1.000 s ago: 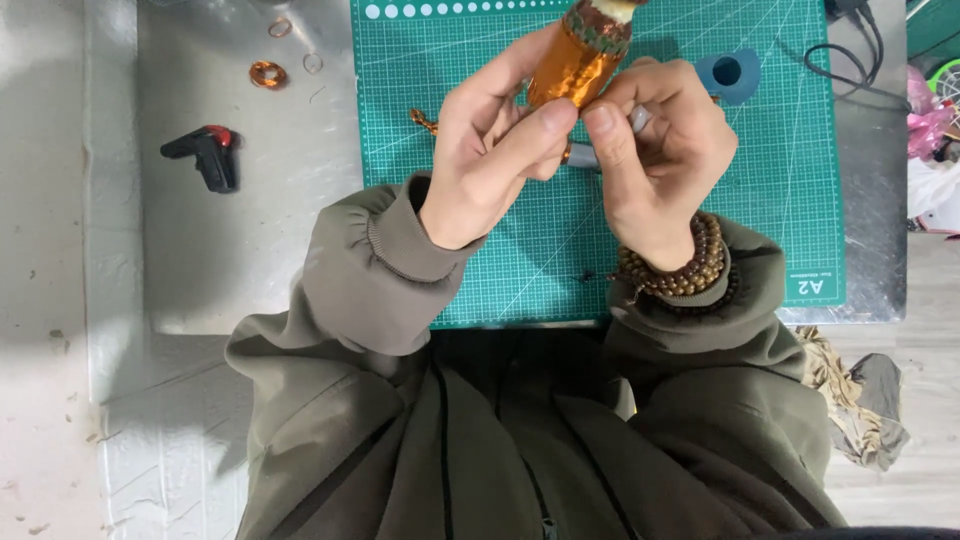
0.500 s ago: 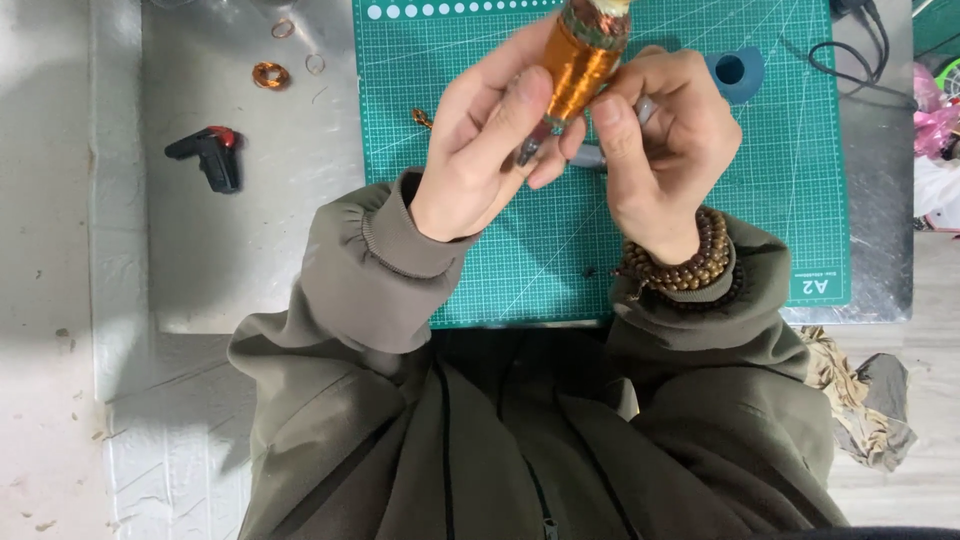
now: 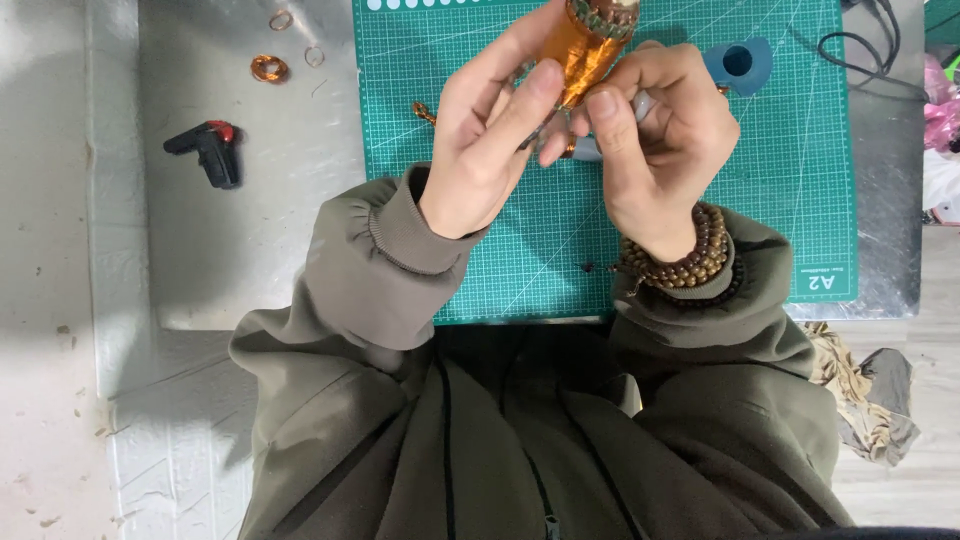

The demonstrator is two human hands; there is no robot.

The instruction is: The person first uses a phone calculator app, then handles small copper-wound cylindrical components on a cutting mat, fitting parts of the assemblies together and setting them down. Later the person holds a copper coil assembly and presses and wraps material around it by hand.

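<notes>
Head view, read from my own body outward. Nearest me I see olive-green jacket sleeves (image 3: 380, 270) with ribbed cuffs, and a brown wooden bead bracelet (image 3: 680, 262) wound round my right wrist.

My left hand (image 3: 480, 160) and right hand (image 3: 655, 150) meet above the middle of the green cutting mat (image 3: 800, 180). Between them I hold a copper wire coil (image 3: 580, 50), a shiny orange spool with a dark green band at its far end, tilted toward 1 o'clock. The left thumb and fingers are closed on its lower part; the right thumb presses at its near end, at 11 o'clock from that hand's middle. What the curled right fingers grip beneath I cannot tell.

The mat is gridded and matte, and it lies on a dull grey metal tabletop (image 3: 260, 260). Its near edge runs just past my cuffs; open mat remains at 3 o'clock of the right hand.

At 9 o'clock, well apart from the hands, lies a black tool with a red tip (image 3: 208, 152). Farther, at 10 o'clock, a small copper wire ring (image 3: 268, 68). At 2 o'clock, a blue holder with a round hole (image 3: 738, 62); beyond it, a black cable (image 3: 860, 50).
</notes>
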